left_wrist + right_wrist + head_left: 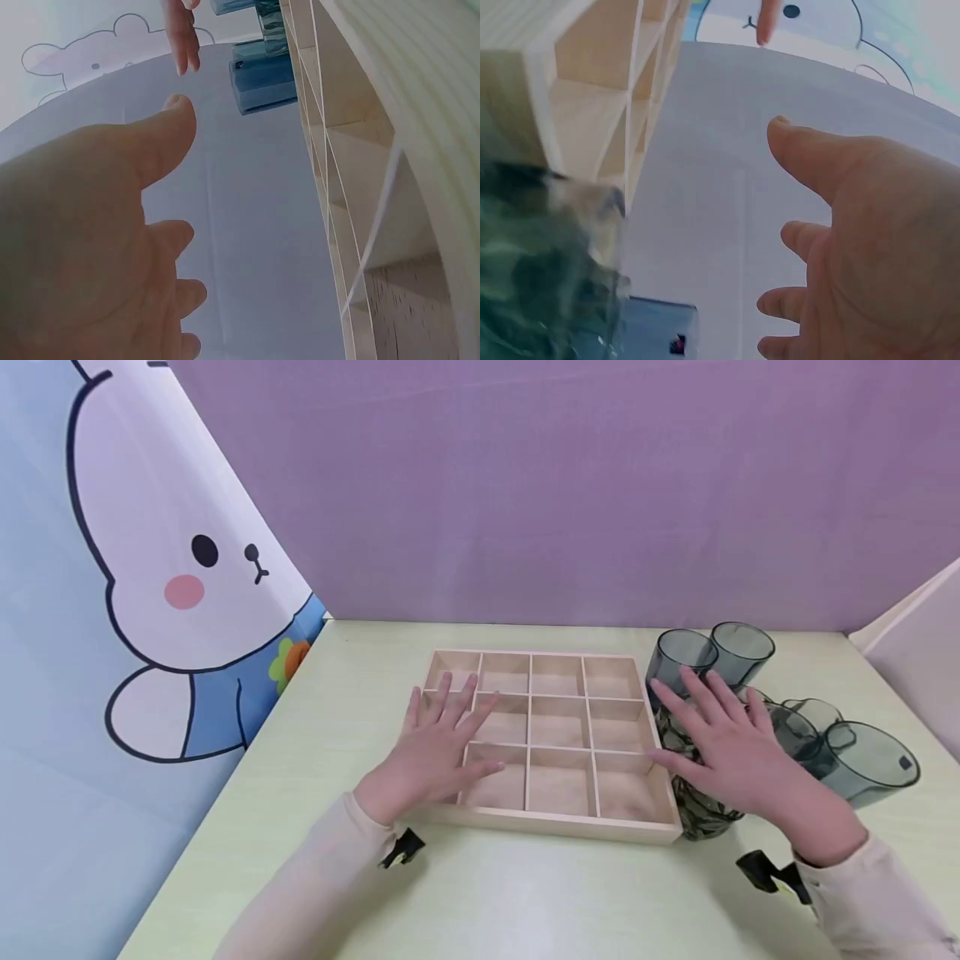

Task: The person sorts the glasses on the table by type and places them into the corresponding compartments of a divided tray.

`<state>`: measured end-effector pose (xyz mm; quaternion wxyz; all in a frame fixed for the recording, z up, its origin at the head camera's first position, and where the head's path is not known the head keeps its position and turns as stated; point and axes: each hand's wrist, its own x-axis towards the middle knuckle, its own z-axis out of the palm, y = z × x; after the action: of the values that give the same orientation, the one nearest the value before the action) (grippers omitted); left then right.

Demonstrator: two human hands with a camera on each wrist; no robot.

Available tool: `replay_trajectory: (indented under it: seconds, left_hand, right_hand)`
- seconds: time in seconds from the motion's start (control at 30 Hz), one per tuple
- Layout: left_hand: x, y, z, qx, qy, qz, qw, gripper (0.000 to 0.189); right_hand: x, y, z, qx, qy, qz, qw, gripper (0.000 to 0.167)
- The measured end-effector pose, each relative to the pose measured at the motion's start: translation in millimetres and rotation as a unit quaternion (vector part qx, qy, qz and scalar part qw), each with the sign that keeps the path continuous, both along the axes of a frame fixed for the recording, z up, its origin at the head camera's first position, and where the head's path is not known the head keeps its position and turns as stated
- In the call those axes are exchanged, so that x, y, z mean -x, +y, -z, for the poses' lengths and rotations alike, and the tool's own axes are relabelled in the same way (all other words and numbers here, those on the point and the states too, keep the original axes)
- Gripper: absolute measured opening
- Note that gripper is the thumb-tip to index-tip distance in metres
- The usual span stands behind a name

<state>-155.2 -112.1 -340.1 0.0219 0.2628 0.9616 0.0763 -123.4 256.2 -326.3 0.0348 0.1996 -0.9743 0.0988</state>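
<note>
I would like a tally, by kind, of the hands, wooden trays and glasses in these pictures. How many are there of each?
Left hand and right hand: 2
Wooden tray: 1
Glasses: at least 6, as the right hand covers part of the group
Total: at least 9

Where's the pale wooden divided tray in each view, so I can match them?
Head: pale wooden divided tray just below and right of centre.
Left wrist: tray along the right side, running top to bottom.
Right wrist: tray at upper left, cut off by the frame.
Shared landmark: smoky tinted round glass tumblers, beside it in all three.
</note>
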Motion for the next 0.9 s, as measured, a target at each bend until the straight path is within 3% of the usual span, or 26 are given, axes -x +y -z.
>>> replay_trajectory:
  seconds: [0.17, 0.33, 0.5, 0.67, 0.8, 0.9]
  left_hand:
    - [-6.5, -11.7, -2.6, -0.009, 0.003, -0.006, 0.9999, 0.082]
    - [-12.3, -26.0, -4.1, -0.058, 0.003, -0.003, 0.9983, 0.085]
    - [-14.4, -41.1, -3.0, -0.111, 0.018, 0.011, 0.9936, 0.09]
    - [-14.0, -53.7, 1.9, -0.166, 0.037, 0.023, 0.9851, 0.09]
    - [-13.4, -63.7, 9.6, -0.212, 0.05, 0.032, 0.9754, 0.088]
    - [-14.4, -72.0, 15.7, -0.247, 0.037, 0.029, 0.9679, 0.088]
  right_hand:
    - [-5.0, 11.0, -5.7, 0.011, 0.008, 0.005, 0.9999, 0.084]
    - [-10.1, 22.9, -9.9, 0.029, 0.01, 0.009, 0.9995, 0.086]
    - [-10.6, 39.4, -9.4, 0.078, 0.074, -0.041, 0.9934, 0.084]
    - [-11.3, 55.0, -9.1, 0.128, 0.146, -0.072, 0.9783, 0.076]
    - [-17.6, 67.8, -10.1, 0.148, 0.148, -0.052, 0.9764, 0.074]
    - [-21.7, 76.8, -10.5, 0.15, 0.14, -0.028, 0.9783, 0.075]
